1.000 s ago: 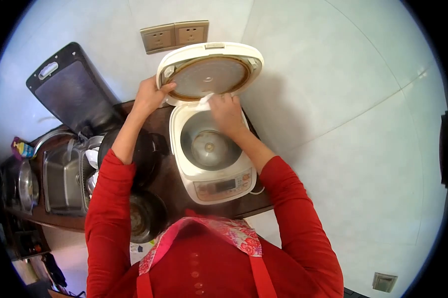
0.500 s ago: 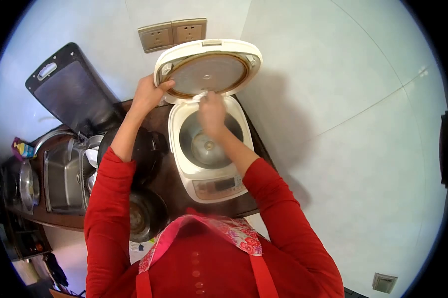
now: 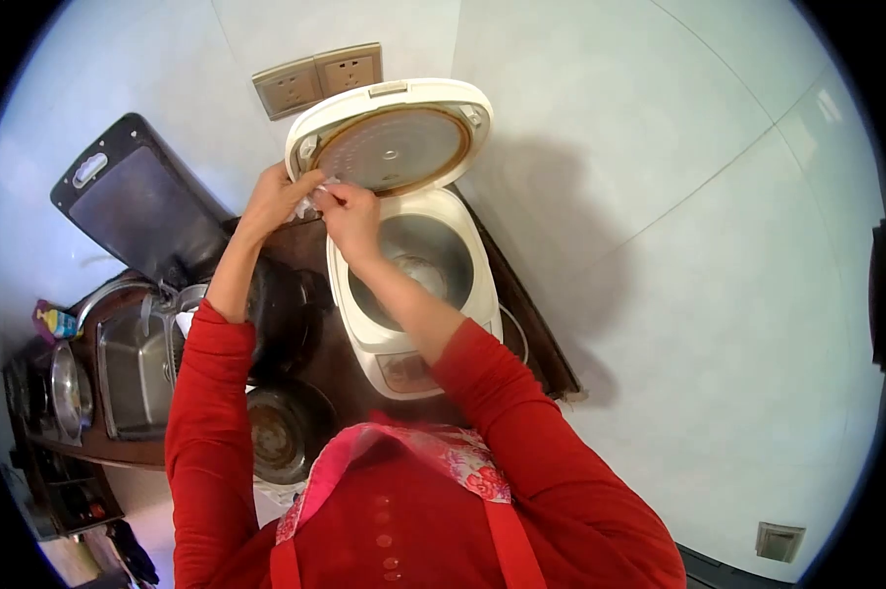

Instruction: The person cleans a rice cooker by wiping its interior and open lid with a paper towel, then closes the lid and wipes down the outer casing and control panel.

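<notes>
A white rice cooker [image 3: 359, 339] stands on the dark counter with its lid [image 3: 394, 147] raised; a brown ring of stain runs round the lid's inner plate. The inside of the pot [image 3: 421, 257] is bare metal, partly behind my right forearm. My left hand [image 3: 274, 204] is beside the lid's lower left edge, fingers closed on a crumpled white cloth [image 3: 306, 209]; whether it also touches the lid I cannot tell. Pinching the same cloth, my right hand [image 3: 352, 218] is close against the left one, above the cooker's left rim.
Left of the cooker are dark pots [image 3: 284, 432] and a steel sink [image 3: 136, 378] with a tap [image 3: 109, 292]. A black cutting board [image 3: 148, 201] leans on the wall. Sockets [image 3: 317, 79] are behind the lid, and a wall rises on the right.
My right hand has moved left with the cloth, from the back rim below the lid to my left hand. The left hand has shifted from holding the lid's edge to the cloth.
</notes>
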The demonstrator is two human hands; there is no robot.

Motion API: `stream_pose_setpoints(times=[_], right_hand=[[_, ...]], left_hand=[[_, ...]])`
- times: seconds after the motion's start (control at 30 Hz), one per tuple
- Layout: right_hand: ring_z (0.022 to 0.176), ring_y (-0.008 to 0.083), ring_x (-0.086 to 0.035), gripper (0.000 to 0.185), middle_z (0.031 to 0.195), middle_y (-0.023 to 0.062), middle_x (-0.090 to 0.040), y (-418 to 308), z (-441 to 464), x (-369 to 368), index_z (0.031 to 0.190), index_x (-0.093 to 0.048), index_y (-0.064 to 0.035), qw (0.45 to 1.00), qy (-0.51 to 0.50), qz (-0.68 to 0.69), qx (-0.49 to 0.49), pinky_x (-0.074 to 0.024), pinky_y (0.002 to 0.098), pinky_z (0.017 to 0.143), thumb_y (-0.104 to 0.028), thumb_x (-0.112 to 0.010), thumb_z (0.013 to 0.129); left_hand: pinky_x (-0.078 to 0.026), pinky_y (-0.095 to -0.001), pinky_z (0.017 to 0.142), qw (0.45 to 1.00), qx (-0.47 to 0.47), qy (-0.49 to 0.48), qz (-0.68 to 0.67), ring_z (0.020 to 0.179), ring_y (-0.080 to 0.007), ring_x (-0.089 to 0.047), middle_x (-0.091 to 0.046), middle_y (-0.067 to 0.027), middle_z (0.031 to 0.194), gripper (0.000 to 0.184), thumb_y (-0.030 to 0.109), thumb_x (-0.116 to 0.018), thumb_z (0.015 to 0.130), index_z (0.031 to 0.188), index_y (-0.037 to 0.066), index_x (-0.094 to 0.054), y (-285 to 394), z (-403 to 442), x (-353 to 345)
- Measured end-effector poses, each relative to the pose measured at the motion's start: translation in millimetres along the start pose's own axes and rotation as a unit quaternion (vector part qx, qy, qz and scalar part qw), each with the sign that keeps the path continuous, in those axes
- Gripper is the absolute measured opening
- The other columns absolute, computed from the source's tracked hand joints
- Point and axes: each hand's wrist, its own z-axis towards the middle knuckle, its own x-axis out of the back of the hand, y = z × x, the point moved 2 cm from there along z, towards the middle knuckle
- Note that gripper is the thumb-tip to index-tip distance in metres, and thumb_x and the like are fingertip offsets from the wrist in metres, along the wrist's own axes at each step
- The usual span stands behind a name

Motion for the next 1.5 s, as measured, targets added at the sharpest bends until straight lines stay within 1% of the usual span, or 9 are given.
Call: stream_pose_setpoints(times=[0.1,0.2,0.53,0.83,0.97,1.07,1.2,1.33,1.5], right_hand=[[0.069,0.0093,-0.060,0.014,0.075,-0.0003,-0.065,6,5,15,0.092,-0.069,-0.0025,0.954,-0.096,0.216,-0.184,-0.0443,0.0266,0.060,-0.015,-0.064,0.088],[0.079,0.0137,-0.058,0.012,0.088,0.0012,-0.062,27,2,68,0.101,-0.061,-0.0085,0.844,-0.131,0.380,-0.354,-0.0436,0.0293,0.066,-0.014,-0.062,0.090],[0.097,0.0215,-0.056,0.019,0.110,0.0089,-0.059,35,-48,114,0.113,-0.055,-0.0071,0.943,-0.330,0.025,-0.043,-0.0463,0.0388,0.084,-0.014,-0.052,0.095],[0.106,0.0219,-0.054,0.032,0.116,0.0107,-0.056,-2,-84,123,0.126,-0.051,-0.0042,0.951,-0.222,-0.138,0.164,-0.0445,0.0376,0.093,-0.018,-0.049,0.097],[0.106,0.0222,-0.053,0.035,0.117,0.0117,-0.054,-3,-89,120,0.128,-0.049,-0.0041,0.963,-0.209,-0.108,0.134,-0.0433,0.0374,0.094,-0.019,-0.051,0.096],[0.106,0.0224,-0.052,0.037,0.117,0.0124,-0.053,-1,-73,117,0.129,-0.048,-0.0040,0.977,-0.191,-0.052,0.083,-0.0424,0.0372,0.095,-0.020,-0.052,0.096],[0.105,0.0227,-0.051,0.040,0.118,0.0133,-0.052,3,-32,113,0.130,-0.046,-0.0039,0.994,-0.105,-0.023,0.031,-0.0411,0.0369,0.096,-0.021,-0.054,0.095],[0.102,0.0201,-0.053,0.039,0.114,0.0120,-0.054,-5,-16,100,0.129,-0.045,-0.0062,0.993,0.048,-0.104,0.026,-0.0439,0.0342,0.091,-0.026,-0.053,0.097],[0.082,0.0155,-0.057,0.032,0.097,0.0081,-0.059,-25,-27,85,0.118,-0.052,-0.0057,0.963,0.052,0.172,-0.200,-0.0463,0.0290,0.073,-0.028,-0.058,0.095]], left_hand=[[-0.048,-0.0261,0.068,0.998,0.017,-0.028,-0.058,0.081,-0.0102,-0.058,-0.067,-0.0046,0.094,0.037,0.022,-0.067,0.087,0.111,-0.005,-0.063,-2,-6,6],[-0.048,-0.0237,0.070,0.985,0.019,0.082,-0.148,0.084,-0.0106,-0.059,-0.068,-0.0068,0.100,0.043,0.022,-0.069,0.087,0.119,-0.005,-0.061,9,-34,13],[-0.052,-0.0234,0.067,0.968,0.007,0.037,-0.247,0.072,-0.0088,-0.063,-0.070,-0.0040,0.087,0.022,0.005,-0.070,0.083,0.104,-0.001,-0.070,-30,-100,-83],[-0.050,-0.0219,0.061,0.957,0.042,0.099,-0.270,0.067,-0.0065,-0.058,-0.066,-0.0003,0.082,0.010,0.005,-0.061,0.090,0.094,-0.002,-0.067,-13,-123,-98],[-0.049,-0.0260,0.072,0.987,0.018,0.004,-0.162,0.082,-0.0106,-0.057,-0.061,-0.0024,0.096,0.016,0.006,-0.058,0.091,0.106,0.000,-0.060,-38,-122,-91],[-0.046,-0.0229,0.054,0.957,0.097,0.062,-0.267,0.064,-0.0063,-0.056,-0.066,-0.0012,0.081,0.021,0.010,-0.069,0.085,0.103,-0.002,-0.068,-38,-98,-69],[-0.049,-0.0244,0.064,0.951,-0.042,0.305,0.028,0.072,-0.0091,-0.058,-0.068,-0.0048,0.093,0.042,0.014,-0.076,0.080,0.117,0.001,-0.063,23,-61,-14],[-0.050,-0.0300,0.069,0.979,-0.035,0.188,0.068,0.072,-0.0147,-0.060,-0.070,-0.0122,0.089,0.039,0.020,-0.075,0.082,0.113,-0.001,-0.064,43,-27,-7],[-0.050,-0.0383,0.074,0.970,-0.073,0.169,0.158,0.079,-0.0284,-0.065,-0.068,-0.0214,0.088,0.034,0.022,-0.068,0.087,0.108,-0.004,-0.061,11,-10,-17]])
